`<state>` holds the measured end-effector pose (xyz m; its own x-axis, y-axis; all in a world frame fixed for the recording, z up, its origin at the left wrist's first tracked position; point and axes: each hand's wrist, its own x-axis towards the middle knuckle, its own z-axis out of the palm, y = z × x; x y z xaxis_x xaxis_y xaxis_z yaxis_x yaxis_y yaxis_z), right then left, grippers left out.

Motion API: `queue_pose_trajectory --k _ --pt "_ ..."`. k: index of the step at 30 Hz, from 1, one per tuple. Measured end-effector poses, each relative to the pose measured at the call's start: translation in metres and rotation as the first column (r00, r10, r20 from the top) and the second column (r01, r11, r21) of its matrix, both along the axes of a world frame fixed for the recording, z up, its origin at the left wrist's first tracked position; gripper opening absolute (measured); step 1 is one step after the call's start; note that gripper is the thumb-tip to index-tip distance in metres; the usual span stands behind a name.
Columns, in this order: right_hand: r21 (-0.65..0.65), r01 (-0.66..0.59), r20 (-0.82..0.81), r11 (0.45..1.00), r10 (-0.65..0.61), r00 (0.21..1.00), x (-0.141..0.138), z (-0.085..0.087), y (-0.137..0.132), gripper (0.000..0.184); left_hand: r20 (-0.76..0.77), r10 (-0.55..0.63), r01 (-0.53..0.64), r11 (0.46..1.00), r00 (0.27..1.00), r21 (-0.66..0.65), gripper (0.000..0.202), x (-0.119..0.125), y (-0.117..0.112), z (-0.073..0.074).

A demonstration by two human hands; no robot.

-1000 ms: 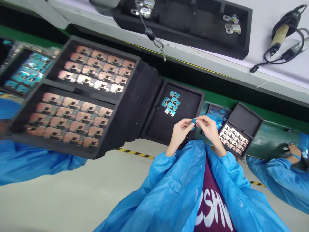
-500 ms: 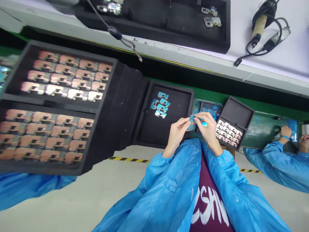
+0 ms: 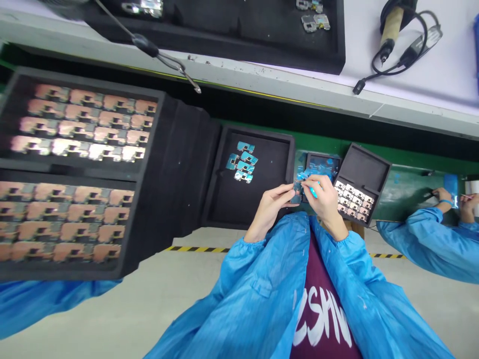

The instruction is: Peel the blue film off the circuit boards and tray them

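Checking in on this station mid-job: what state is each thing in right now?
Left hand: pinching a small blue-filmed metal part.
Right hand: pinching a blue film strip beside that part.
Black foam tray: holds four blue-filmed parts, overlapping.
Large foam tray: copper-coloured plates in rows.
Small foam tray: silver parts in rows.
Soldering iron: lying on the white bench, cable looped.
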<state>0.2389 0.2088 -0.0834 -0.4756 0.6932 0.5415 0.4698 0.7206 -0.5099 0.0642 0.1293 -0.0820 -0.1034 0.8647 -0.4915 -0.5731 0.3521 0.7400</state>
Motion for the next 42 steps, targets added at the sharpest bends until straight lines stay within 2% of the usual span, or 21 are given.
queue_pose_trajectory --k 3,7,10,12,14,15,16,17,19,20,21,22,23,26,29,32,35,38,42 --pt "0.187 -0.007 0.051 0.982 -0.002 0.999 0.005 -0.004 -0.005 0.018 0.165 -0.021 0.028 0.999 0.986 -0.041 0.039 -0.001 0.003 -0.003" --pt "0.221 -0.085 0.067 0.971 0.072 0.995 0.012 -0.008 -0.013 0.024 0.304 -0.024 0.051 0.995 0.952 -0.081 0.027 -0.001 0.009 -0.008" --pt "0.176 -0.112 0.046 0.978 0.105 0.993 0.018 -0.012 -0.023 0.025 0.331 0.030 0.011 0.992 0.943 -0.124 0.020 0.001 0.017 -0.015" --pt "0.102 -0.111 -0.014 0.989 0.113 0.994 0.023 -0.022 -0.031 0.023 0.294 0.099 -0.053 0.986 0.951 -0.160 0.019 0.003 0.024 -0.021" --pt "-0.034 -0.060 -0.116 0.998 0.056 0.992 0.029 -0.039 -0.036 0.017 0.194 0.183 -0.147 0.972 0.964 -0.186 0.021 0.005 0.031 -0.031" --pt "-0.130 0.000 -0.168 0.991 -0.022 0.985 0.032 -0.051 -0.035 0.011 0.121 0.222 -0.198 0.962 0.967 -0.185 0.022 0.005 0.034 -0.036" --pt "-0.251 0.082 -0.201 0.964 -0.135 0.970 0.035 -0.066 -0.032 0.006 0.037 0.254 -0.244 0.954 0.967 -0.175 0.025 0.006 0.038 -0.041" --pt "-0.394 0.178 -0.191 0.902 -0.270 0.944 0.038 -0.082 -0.025 0.006 -0.049 0.269 -0.273 0.949 0.962 -0.158 0.029 0.007 0.041 -0.046" --pt "-0.643 0.341 -0.053 0.685 -0.484 0.873 0.042 -0.117 -0.005 0.013 -0.187 0.226 -0.249 0.962 0.956 -0.114 0.038 0.009 0.047 -0.056" --pt "-0.718 0.389 0.031 0.578 -0.532 0.846 0.043 -0.136 0.008 0.017 -0.232 0.175 -0.203 0.974 0.957 -0.099 0.042 0.011 0.050 -0.061" --pt "-0.763 0.415 0.098 0.496 -0.545 0.832 0.045 -0.153 0.020 0.018 -0.264 0.115 -0.143 0.986 0.958 -0.090 0.045 0.014 0.053 -0.066" --pt "-0.790 0.424 0.139 0.443 -0.543 0.828 0.046 -0.170 0.033 0.018 -0.289 0.052 -0.079 0.993 0.956 -0.084 0.047 0.017 0.056 -0.070" --pt "-0.805 0.424 0.157 0.416 -0.539 0.828 0.047 -0.185 0.043 0.014 -0.310 -0.010 -0.016 0.997 0.951 -0.080 0.048 0.021 0.059 -0.075" --pt "-0.837 0.410 0.162 0.362 -0.551 0.819 0.050 -0.215 0.061 0.008 -0.372 -0.166 0.148 0.986 0.913 -0.077 0.046 0.033 0.071 -0.090" --pt "-0.865 0.370 0.110 0.340 -0.590 0.800 0.053 -0.222 0.059 0.015 -0.446 -0.272 0.262 0.961 0.852 -0.086 0.043 0.046 0.085 -0.108" --pt "-0.905 0.261 0.002 0.337 -0.610 0.792 0.059 -0.215 0.047 0.034 -0.513 -0.324 0.321 0.942 0.795 -0.096 0.036 0.061 0.102 -0.126" --pt "-0.941 0.093 -0.126 0.325 -0.594 0.795 0.069 -0.205 0.035 0.054 -0.553 -0.366 0.373 0.922 0.748 -0.106 0.030 0.080 0.120 -0.142" --pt "-0.945 -0.029 -0.225 0.326 -0.582 0.781 0.080 -0.201 0.033 0.054 -0.597 -0.409 0.420 0.898 0.691 -0.129 0.025 0.097 0.135 -0.154" --pt "-0.943 -0.066 -0.266 0.325 -0.621 0.737 0.089 -0.206 0.038 0.048 -0.680 -0.429 0.444 0.880 0.595 -0.167 0.019 0.103 0.141 -0.157"
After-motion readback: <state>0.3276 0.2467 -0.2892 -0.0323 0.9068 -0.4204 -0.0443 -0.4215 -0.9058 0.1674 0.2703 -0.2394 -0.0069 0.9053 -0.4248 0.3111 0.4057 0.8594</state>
